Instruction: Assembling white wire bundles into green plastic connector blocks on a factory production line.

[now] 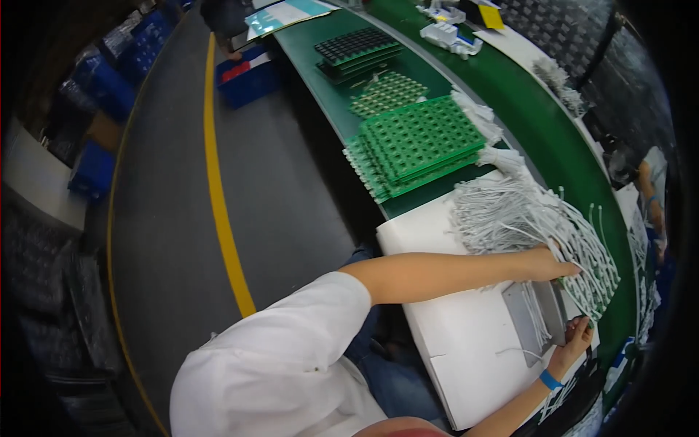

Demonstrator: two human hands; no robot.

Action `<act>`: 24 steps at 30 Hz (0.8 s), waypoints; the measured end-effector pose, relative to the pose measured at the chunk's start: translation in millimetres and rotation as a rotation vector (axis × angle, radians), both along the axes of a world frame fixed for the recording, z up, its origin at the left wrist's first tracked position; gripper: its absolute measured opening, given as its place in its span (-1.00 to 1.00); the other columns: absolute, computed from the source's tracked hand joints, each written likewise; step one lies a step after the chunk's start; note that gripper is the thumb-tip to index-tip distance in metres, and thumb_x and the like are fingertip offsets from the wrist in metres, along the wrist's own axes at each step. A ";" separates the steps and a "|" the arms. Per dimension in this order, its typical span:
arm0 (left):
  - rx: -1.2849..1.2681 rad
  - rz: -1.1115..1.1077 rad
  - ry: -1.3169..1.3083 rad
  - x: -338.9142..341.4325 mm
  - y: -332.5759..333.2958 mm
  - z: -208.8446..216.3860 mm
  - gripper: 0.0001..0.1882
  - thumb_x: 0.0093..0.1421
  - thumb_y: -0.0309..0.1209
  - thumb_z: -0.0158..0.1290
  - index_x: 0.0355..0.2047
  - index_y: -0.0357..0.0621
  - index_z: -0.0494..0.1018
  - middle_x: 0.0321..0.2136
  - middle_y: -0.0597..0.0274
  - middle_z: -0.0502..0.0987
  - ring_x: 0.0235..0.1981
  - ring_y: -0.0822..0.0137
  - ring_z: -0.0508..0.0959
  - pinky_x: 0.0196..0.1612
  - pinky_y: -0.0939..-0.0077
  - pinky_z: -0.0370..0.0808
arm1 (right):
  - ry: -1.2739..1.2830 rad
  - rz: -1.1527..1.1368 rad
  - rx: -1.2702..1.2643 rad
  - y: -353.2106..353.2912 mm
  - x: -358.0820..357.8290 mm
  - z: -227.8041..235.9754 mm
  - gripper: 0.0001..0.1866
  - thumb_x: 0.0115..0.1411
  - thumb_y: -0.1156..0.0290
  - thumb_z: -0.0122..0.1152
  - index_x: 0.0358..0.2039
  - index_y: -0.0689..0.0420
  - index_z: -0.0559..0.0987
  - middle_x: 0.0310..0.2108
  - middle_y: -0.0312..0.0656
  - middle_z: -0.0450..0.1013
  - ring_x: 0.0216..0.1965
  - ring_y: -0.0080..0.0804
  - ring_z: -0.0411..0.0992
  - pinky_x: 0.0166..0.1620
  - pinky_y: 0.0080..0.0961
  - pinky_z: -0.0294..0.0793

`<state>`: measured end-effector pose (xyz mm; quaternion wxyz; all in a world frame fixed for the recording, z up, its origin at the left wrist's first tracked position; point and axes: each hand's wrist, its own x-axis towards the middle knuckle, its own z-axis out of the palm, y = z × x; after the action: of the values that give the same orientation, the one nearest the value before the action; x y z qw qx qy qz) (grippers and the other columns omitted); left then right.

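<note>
A: Where was the wired panel?

B: At the right end of the workplace, beyond the grey metal tray, between the two hands. White leads fanned across its face, and bits of green showed at its edge.

A: How was it held?

B: The right hand pinched its near corner between thumb and fingers, I'd judge to keep that edge from swinging. The left hand reached in at its left side. Its fingers were partly lost among the strands, so I couldn't tell whether it gripped the panel or merely parted the leads.

A: Why were the leads heaped to one side?

B: The thick white bundle lay just past the left forearm, probably so the loose lengths stayed off the tray. A few strands did lie in the tray, though.

A: And under all that?

B: A white sheet covered the near part of the green bench, perhaps to give a clean, smooth surface.

A: What stood farther along?

B: Green panels in a stack, laid flat, likely to save room. Behind them sat paler panels, then dark trays, also piled.

A: Anything off the bench?

B: A blue bin with red things inside, beside the bench, with another person's hand near its rim.
</note>
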<state>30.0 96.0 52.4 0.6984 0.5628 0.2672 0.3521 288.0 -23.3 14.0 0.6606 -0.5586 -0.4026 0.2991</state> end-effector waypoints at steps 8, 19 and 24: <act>0.067 0.044 -0.142 12.2 5.0 -26.2 -0.38 0.15 -0.20 0.20 0.15 -0.22 0.31 0.01 0.11 0.48 -0.03 0.32 0.47 0.04 0.45 0.40 | -0.066 0.002 -0.051 3.0 0.7 -8.7 -0.76 0.28 0.24 0.21 -0.39 0.12 0.46 -0.54 -0.38 0.38 -0.52 -0.67 0.28 -0.43 -0.73 0.20; -0.061 0.037 -0.269 21.3 11.3 -36.0 -0.35 0.14 -0.29 0.20 0.18 -0.26 0.24 0.05 0.10 0.43 0.08 0.26 0.38 0.18 0.43 0.27 | -0.063 0.046 -0.004 0.9 -0.7 -13.3 -0.75 0.33 0.20 0.13 -0.40 0.07 0.39 -0.51 -0.38 0.34 -0.46 -0.61 0.25 -0.33 -0.62 0.25; -0.034 0.046 -0.210 19.2 6.4 -28.2 -0.48 0.14 -0.33 0.17 0.08 -0.28 0.35 0.01 0.07 0.46 0.04 0.27 0.41 0.13 0.44 0.30 | -0.165 0.074 -0.084 0.3 12.4 -13.8 -0.75 0.34 0.23 0.11 -0.41 0.08 0.38 -0.53 -0.38 0.28 -0.47 -0.63 0.20 -0.35 -0.63 0.22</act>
<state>49.1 102.4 24.2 0.7238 0.5047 0.2111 0.4205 300.4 -23.1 0.2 0.5896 -0.5931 -0.4635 0.2928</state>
